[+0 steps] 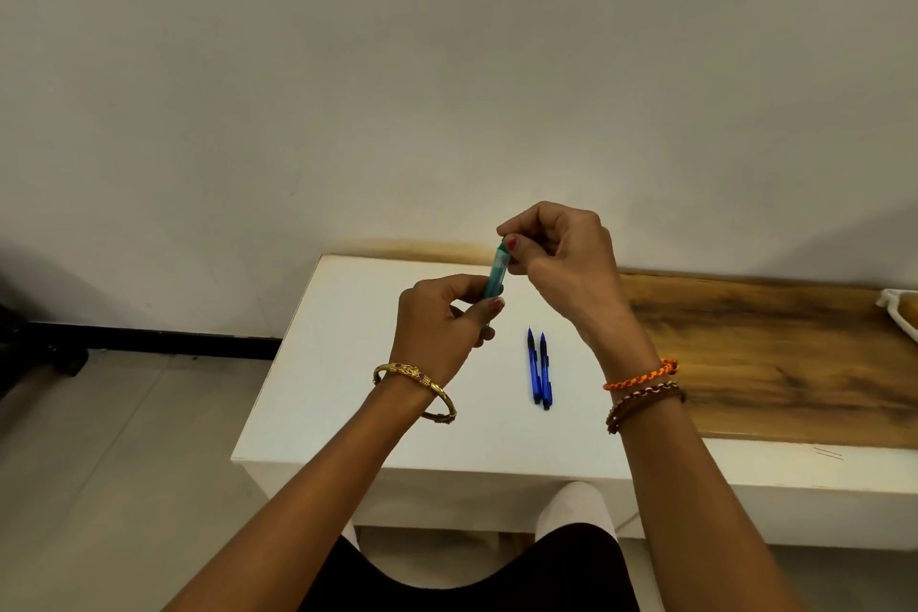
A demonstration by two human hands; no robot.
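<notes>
A teal translucent pen point(497, 272) is held nearly upright above the white table point(347, 363). My left hand point(442, 333) grips its lower part between thumb and fingers. My right hand point(556, 253) pinches its top end with thumb and forefinger. Two blue pens point(539, 370) lie side by side on the table, tips pointing away from me, between my wrists. The lower end of the teal pen is hidden behind my left fingers.
The table's right part is a brown wooden surface point(770, 353). A white dish edge point(901, 313) shows at the far right. A pale wall stands behind the table. Grey floor point(124, 462) lies to the left, and my knees sit under the table's front edge.
</notes>
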